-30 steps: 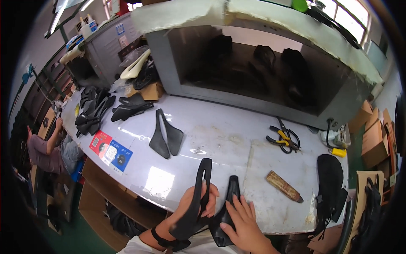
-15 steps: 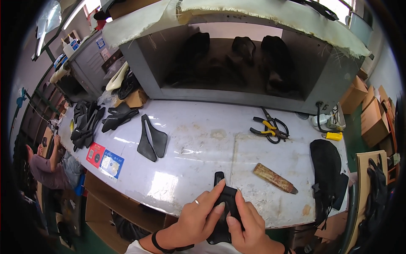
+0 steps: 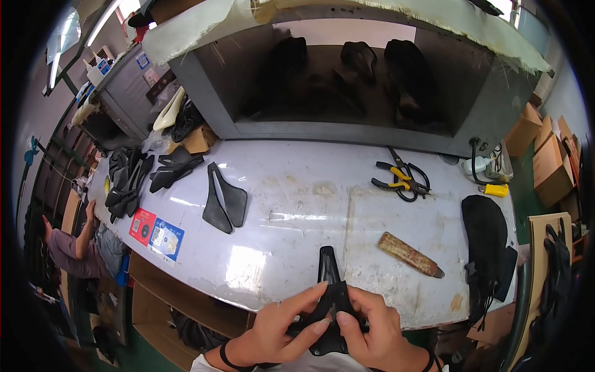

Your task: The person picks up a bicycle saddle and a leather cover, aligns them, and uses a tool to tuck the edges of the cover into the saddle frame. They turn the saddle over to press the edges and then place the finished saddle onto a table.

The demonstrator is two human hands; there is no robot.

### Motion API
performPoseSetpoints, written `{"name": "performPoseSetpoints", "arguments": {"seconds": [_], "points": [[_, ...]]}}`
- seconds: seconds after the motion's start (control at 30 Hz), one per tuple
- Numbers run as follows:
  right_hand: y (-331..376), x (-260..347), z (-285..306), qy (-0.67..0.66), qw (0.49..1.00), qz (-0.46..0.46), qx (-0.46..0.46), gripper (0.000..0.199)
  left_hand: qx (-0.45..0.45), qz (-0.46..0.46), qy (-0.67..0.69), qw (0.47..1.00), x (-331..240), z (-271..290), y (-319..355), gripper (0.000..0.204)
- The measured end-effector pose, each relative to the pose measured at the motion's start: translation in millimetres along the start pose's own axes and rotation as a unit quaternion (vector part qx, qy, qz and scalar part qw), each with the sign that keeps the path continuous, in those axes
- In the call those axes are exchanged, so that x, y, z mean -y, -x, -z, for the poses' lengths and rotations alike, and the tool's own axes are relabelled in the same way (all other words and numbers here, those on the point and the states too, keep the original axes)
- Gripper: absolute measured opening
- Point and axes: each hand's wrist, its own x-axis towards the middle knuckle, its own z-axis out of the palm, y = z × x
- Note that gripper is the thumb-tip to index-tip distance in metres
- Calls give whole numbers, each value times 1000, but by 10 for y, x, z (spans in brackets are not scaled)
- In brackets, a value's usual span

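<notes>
Item: black moulded plastic saddle shell point(image 3: 330, 296), at the near edge of the grey worktop point(image 3: 297, 204).

I see my left hand point(image 3: 279, 328) and right hand point(image 3: 375, 325) both closed on its wide rear, nose pointing away. Likely light, stiff, slightly slick; best held by the side edges.

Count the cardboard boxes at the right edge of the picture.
3 boxes show: one nearest the cabinet, one just behind it, one below them. More may be hidden past the picture's dark rim.
</notes>
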Motion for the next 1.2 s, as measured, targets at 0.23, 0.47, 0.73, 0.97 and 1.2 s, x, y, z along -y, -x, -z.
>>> {"name": "performPoseSetpoints", "arguments": {"seconds": [0.23,0.47,0.73,0.97,1.2], "points": [[-175,67,221,117,983,-45,131,25,100,-135,-144,975,36,52,-14,58],[-171,-259,88,137,985,-36,95,26,123,-67,-175,975,113,27,-22,62],[42,-407,103,261,912,-70,308,57,162,146,-225,950,426,244,122,57],[-361,-856,-85,228,937,-128,230,49,103,137,-238,956,957,125,-194,53],[-465,-977,-98,209,934,-170,236,49,117,124,-279,945,1103,156,-309,54]]}}
